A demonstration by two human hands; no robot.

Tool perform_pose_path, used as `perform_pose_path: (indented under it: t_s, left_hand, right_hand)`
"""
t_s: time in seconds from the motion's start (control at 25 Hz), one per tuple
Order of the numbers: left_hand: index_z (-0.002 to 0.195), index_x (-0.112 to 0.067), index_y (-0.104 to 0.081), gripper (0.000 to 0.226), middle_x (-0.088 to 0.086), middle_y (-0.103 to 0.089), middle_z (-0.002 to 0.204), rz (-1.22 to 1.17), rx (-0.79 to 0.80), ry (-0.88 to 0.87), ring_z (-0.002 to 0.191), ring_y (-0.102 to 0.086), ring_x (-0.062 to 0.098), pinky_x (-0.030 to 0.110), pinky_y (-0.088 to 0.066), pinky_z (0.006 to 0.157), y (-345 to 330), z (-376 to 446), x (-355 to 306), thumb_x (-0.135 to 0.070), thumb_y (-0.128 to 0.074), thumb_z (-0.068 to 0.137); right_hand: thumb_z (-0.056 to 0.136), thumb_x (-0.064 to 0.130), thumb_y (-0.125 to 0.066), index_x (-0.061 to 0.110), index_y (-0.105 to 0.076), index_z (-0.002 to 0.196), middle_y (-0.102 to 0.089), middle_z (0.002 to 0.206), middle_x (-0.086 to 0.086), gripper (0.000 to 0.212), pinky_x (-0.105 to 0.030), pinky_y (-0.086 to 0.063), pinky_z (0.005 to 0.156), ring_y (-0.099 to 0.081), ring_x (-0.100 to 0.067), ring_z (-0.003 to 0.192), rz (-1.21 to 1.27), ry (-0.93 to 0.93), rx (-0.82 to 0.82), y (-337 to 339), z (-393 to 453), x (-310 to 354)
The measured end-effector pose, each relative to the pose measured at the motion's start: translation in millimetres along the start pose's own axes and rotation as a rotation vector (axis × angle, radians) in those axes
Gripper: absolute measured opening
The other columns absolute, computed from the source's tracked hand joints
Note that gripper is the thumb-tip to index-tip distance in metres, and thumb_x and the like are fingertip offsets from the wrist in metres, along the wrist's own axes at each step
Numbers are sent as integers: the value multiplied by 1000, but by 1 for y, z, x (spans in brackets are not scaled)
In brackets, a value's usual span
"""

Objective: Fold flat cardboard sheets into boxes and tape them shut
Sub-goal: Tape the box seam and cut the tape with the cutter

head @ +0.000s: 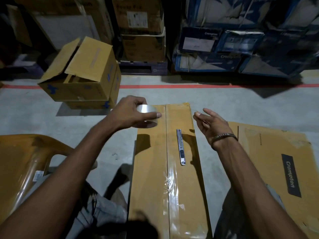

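1. Head view: the left hand (133,111) is gripping a roll of clear tape (146,116), fingers and thumb curling round its rim, and is holding it over the far left corner of the long cardboard box (150,178) lying in front of the person.
2. The right hand (212,123) is hovering just beyond the box's right edge, fingers loosely extended and grasping nothing; a bracelet (223,136) is sitting on its wrist.
3. A strip of clear tape (170,185) is lying along the near part of the box's centre seam, while the far part of the seam is showing bare.
4. A utility knife (180,146) is resting on the box top just right of the seam, lengthwise, between the two hands.
5. A flat cardboard sheet (269,152) printed "Crompton" is lying on the floor to the right of the box, partly under the right forearm.
6. An open carton (81,80) is standing on the grey floor beyond the left hand, near a red floor line (189,86).
7. Stacked brown and blue cartons (215,40) are filling the background.
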State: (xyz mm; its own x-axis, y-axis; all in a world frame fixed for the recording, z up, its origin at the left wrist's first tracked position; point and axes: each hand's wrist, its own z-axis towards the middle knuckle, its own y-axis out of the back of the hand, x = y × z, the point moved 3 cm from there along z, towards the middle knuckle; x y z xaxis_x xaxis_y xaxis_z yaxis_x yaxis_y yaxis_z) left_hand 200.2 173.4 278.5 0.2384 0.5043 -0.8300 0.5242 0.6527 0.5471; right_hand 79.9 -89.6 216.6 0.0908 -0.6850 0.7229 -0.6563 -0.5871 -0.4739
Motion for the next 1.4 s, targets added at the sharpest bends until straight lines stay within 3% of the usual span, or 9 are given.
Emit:
perform_pose_path:
  t_s: [0.28,0.36,0.48,0.6,0.88,1.04,1.12,1.2,1.4]
  left_hand:
    - [87,-9,-73,66,13,-73,86,378,15,89,80,-73,27,53,-61,74,56,35,29,-70,-85,64]
    - [92,-15,-71,56,7,-71,89,363,-27,90,84,-71,24,43,-61,73,64,49,45,-65,-82,68]
    - [101,-2,-74,66,16,-71,86,290,-126,119,71,-67,16,24,-53,53,61,77,84,-59,-85,71]
    - [91,-14,-77,80,2,-74,80,379,-150,231,76,-70,19,34,-55,59,68,97,131,-83,-77,52]
    - [85,-3,-74,61,15,-77,85,49,-166,324,81,-77,31,49,-66,72,61,130,178,-54,-95,59]
    - [95,7,-68,43,18,-72,94,-116,-200,350,81,-75,27,30,-64,59,47,139,186,-25,-90,76]
    - [94,3,-68,41,21,-73,101,-181,-210,392,87,-77,30,46,-66,73,44,143,195,-25,-91,74]
    - [88,-4,-71,45,18,-76,100,-142,-189,402,90,-78,32,54,-64,80,45,144,202,-38,-95,69]
    - [88,-14,-78,30,8,-75,92,210,-132,340,91,-68,26,40,-54,76,28,151,215,-44,-80,88]
  right_hand:
    - [79,-18,-74,14,-53,131,-76,102,-24,64,-42,-63,85,-78,-31,92,72,138,-154,8,52,34]
    - [79,-17,-75,16,-53,131,-77,100,-22,66,-44,-63,85,-78,-29,91,23,125,-175,9,73,31]
    - [76,-17,-79,16,-55,127,-76,103,-24,65,-42,-65,81,-79,-28,87,56,165,-266,12,108,27]
    - [77,-17,-78,16,-56,126,-77,101,-23,63,-43,-65,80,-79,-27,89,28,171,-292,17,137,21]
    - [86,0,-75,15,-59,124,-80,101,-9,45,-44,-64,82,-77,-22,96,-134,120,-299,12,178,2]
    - [88,-1,-72,14,-63,123,-79,104,-10,39,-40,-65,77,-77,-23,97,-182,93,-252,16,186,-1]
    - [89,-1,-70,11,-66,122,-79,105,-11,36,-35,-64,71,-77,-23,97,-200,78,-263,20,189,-4]
    - [90,0,-68,10,-66,123,-79,104,-11,34,-33,-63,71,-77,-22,96,-234,65,-273,22,190,-8]
    - [88,0,-72,8,-66,125,-80,102,-8,38,-32,-63,77,-77,-21,96,-272,-6,-279,28,195,-20]
